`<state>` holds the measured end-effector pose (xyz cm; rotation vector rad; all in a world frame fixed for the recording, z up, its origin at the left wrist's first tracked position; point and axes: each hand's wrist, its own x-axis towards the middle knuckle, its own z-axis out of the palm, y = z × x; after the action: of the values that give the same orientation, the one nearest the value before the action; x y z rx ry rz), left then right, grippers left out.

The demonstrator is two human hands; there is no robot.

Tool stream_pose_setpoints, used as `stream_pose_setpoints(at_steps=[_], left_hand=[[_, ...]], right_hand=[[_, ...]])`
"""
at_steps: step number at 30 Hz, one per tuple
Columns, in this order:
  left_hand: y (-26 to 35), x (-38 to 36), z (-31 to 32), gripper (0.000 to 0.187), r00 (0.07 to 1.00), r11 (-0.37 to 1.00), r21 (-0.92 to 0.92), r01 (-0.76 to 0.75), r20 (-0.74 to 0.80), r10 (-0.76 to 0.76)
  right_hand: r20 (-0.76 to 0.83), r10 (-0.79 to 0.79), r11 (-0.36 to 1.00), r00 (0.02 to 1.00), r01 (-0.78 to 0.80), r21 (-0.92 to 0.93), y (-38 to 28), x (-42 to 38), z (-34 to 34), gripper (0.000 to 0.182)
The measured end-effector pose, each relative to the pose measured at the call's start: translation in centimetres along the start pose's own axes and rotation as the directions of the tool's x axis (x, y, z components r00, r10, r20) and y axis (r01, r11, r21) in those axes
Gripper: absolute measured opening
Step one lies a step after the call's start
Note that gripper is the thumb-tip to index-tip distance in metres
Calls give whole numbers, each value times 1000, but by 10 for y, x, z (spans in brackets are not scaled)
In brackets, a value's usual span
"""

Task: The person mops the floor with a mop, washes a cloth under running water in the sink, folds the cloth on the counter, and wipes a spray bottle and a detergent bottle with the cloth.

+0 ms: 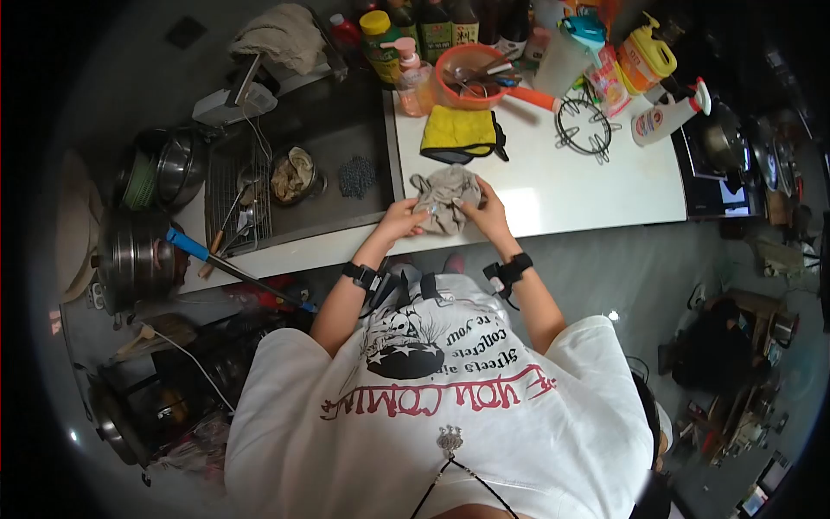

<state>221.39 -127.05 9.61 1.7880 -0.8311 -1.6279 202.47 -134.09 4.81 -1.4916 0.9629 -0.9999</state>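
A crumpled grey-beige cloth (450, 197) is bunched between my two hands, over the counter edge beside the sink. My left hand (400, 219) grips its left side, fingers partly hidden beneath the folds. On the right side, my right hand (489, 212) holds the cloth with the thumb pressed on top. A yellow and dark grey towel (461, 132) lies folded on the counter just beyond the cloth. In the sink (333, 212) to the left are a bowl (298, 176) with crumpled tan material in it and a grey mesh scrubber (356, 176).
An orange colander (471, 76) with utensils, a pump bottle (415, 82), a wire stand (584, 127) and a spray bottle (667, 119) stand on the counter. A blue-ended pole (233, 266) leans across the counter's left edge near a large pot (134, 259).
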Motion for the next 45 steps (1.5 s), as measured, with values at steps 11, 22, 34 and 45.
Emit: stream_pose_setpoints(at_steps=[11,22,34,45], left_hand=[[51,-33,-47,25,718,651,667,-362,-246,651],[122,-87,-67,19,543,521,388,-760,-61,838],[34,39,-25,29,699,649,473,-596,-91,709],[16,61,1,37,758,291,853,-433,170,629]], right_hand=[[-161,-320,849,934,207,-487,-98,29,-22,23],[-454,-531,846,715,416,-334,-250,32,-37,18],[-245,-530,553,812,113,-825,-109,65,-63,34],[2,690,713,724,-680,-172,-24,-69,-24,42]])
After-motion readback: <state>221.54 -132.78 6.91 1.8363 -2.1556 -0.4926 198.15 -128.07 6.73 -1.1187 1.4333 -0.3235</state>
